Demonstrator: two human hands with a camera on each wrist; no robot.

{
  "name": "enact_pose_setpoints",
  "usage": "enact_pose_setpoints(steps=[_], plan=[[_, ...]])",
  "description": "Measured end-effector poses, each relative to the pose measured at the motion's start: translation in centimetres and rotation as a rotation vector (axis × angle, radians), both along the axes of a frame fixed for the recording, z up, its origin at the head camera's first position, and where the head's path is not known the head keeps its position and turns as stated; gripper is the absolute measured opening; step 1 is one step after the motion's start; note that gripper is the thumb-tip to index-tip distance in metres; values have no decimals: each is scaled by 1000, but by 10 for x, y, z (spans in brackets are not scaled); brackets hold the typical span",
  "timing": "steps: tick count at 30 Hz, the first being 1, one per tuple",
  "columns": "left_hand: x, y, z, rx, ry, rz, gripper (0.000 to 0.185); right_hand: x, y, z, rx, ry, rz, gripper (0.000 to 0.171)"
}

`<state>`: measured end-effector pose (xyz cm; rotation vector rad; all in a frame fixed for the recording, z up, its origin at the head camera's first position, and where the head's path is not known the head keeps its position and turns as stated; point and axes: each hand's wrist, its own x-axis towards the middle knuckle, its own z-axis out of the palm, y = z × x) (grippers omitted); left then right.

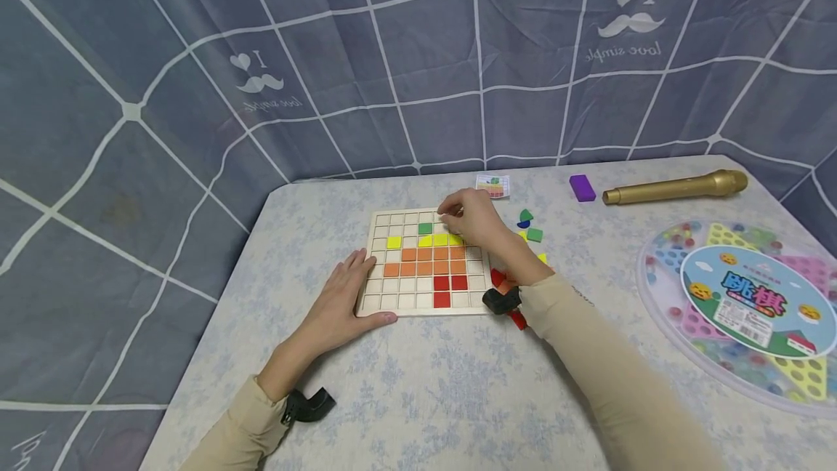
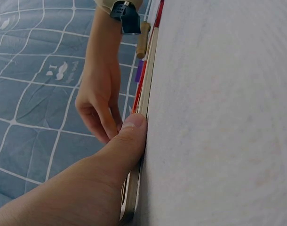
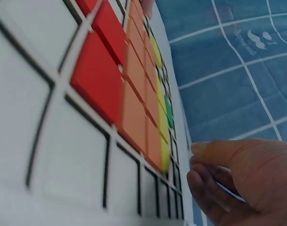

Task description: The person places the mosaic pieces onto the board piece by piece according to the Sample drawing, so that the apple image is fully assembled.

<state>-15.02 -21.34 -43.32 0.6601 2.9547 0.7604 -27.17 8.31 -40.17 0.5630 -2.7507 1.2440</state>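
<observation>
Board [image 1: 425, 307] lies flat at the table's [image 1: 458, 398] middle, part filled: green tile [image 1: 426, 228] up top, yellow tiles [image 1: 441, 240] below it, orange block [image 1: 425, 262], red tiles [image 1: 450, 283] lowest. Your left hand [image 1: 343, 300] rests flat at the board's near left corner, fingers straight, thumb pressed along the front edge. Your right hand [image 1: 467, 215] hovers over the top rows beside the yellow tiles, fingers curled together; cannot tell whether they pinch anything. Loose pieces [image 1: 531, 227] lie just right of the board.
</observation>
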Motion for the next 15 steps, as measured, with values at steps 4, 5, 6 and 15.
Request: enact_pose_setpoints(steps=[4,5,6,15], plan=[[0,0,0,-1,3,-2,112,3,21,10,11,-2,-27,19],[0,-1,0,-1,3,-3,112,3,27,12,17,-1,-36,19],[0,-1,0,-1,3,-3,112,4,32,14,24,2,-45,20],[1,-1,1,1,-8,0,112,14,76,22,120,-91,-143,25]])
